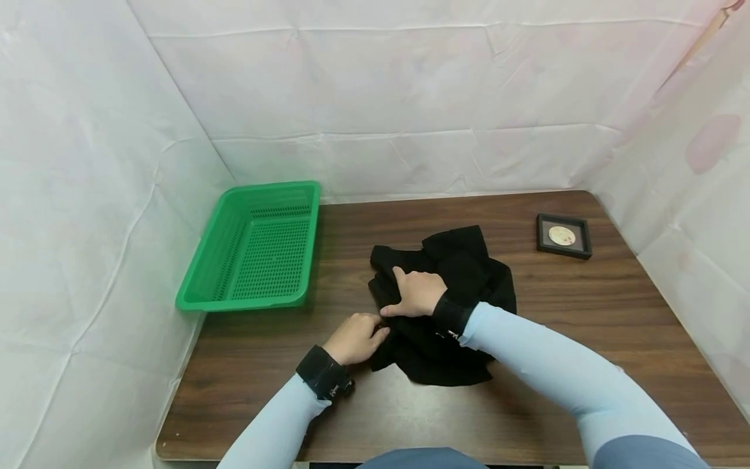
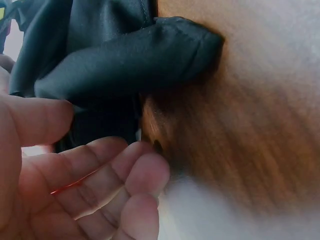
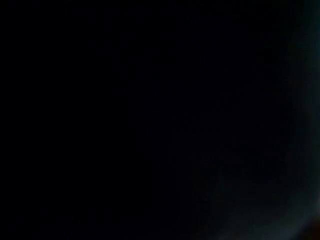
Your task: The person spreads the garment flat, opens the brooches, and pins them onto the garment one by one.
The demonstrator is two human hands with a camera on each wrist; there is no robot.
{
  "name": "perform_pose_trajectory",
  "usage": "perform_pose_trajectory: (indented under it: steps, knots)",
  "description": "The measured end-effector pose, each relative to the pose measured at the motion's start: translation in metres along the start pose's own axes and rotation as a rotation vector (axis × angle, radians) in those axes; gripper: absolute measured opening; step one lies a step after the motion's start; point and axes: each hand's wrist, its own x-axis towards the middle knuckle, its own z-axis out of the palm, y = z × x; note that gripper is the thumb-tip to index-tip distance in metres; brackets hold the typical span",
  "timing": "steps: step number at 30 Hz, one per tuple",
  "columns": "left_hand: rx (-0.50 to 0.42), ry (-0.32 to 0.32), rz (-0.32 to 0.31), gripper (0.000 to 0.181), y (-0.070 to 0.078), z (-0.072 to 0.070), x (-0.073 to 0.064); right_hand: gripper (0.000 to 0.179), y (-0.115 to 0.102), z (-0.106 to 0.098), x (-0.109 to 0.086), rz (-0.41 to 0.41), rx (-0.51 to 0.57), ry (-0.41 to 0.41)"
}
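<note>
Hanging at far left of the frame: white sheet (image 1: pixel 76 215), thin, creased, with a matte face.

Upper left: basket (image 1: pixel 272 254), green plastic, rectangular, with perforated floor and raised rim.

Lower centre: left hand (image 1: pixel 354 339), black band (image 1: pixel 319 371) at its wrist. Thumb apart from fingers, which bend loosely and clamp on nothing, just beside the cloth's lower left edge.

Centre: cloth (image 1: pixel 445 352), black, bunched on the table (image 1: pixel 586 312), folds uneven, one stitched seam visible in the left wrist view. Judged light, soft and limp, not fragile; faint sheen suggests a slightly slippery face. Best hold: a pinch on an outer edge or corner, several layers together, since a single fold may slide free.

Centre, on the cloth: right hand (image 1: pixel 418 293), thumb and one finger spread apart; the others are hidden. Cannot tell whether they pinch fabric; the right wrist view is nearly black.

Right: case (image 1: pixel 564 253), dark-rimmed, rectangular, rigid-looking, containing a pale round disc (image 1: pixel 562 235). Table beneath all: brown wood grain, smooth, rounded corners.
</note>
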Motion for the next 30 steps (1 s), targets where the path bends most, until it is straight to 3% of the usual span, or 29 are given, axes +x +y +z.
perform_pose_trajectory:
  steps: [3, 6, 15, 19, 25, 30]
  knots:
    - [-0.013, 0.013, 0.011, 0.020, -0.002, 0.004, -0.002, 0.083, -0.001, 0.004, 0.003, -0.025, 0.009, -0.003]
    - [-0.034, 0.028, 0.018, 0.019, -0.003, 0.006, -0.002, 0.070, 0.002, 0.004, 0.003, -0.037, 0.086, -0.003]
    - [-0.102, 0.099, -0.016, 0.030, -0.007, 0.002, 0.000, 0.062, 0.031, -0.016, -0.002, -0.129, 0.527, -0.016]
    - [-0.142, 0.138, 0.001, 0.038, -0.007, -0.002, 0.004, 0.063, 0.044, -0.026, -0.011, -0.180, 0.709, 0.005]
    - [-0.222, 0.228, 0.075, 0.046, 0.000, -0.014, 0.007, 0.068, 0.060, -0.042, -0.024, -0.297, 0.979, -0.019]
    - [-0.352, 0.269, 0.188, 0.031, 0.011, -0.023, 0.010, 0.071, 0.070, -0.051, -0.034, -0.338, 1.128, -0.019]
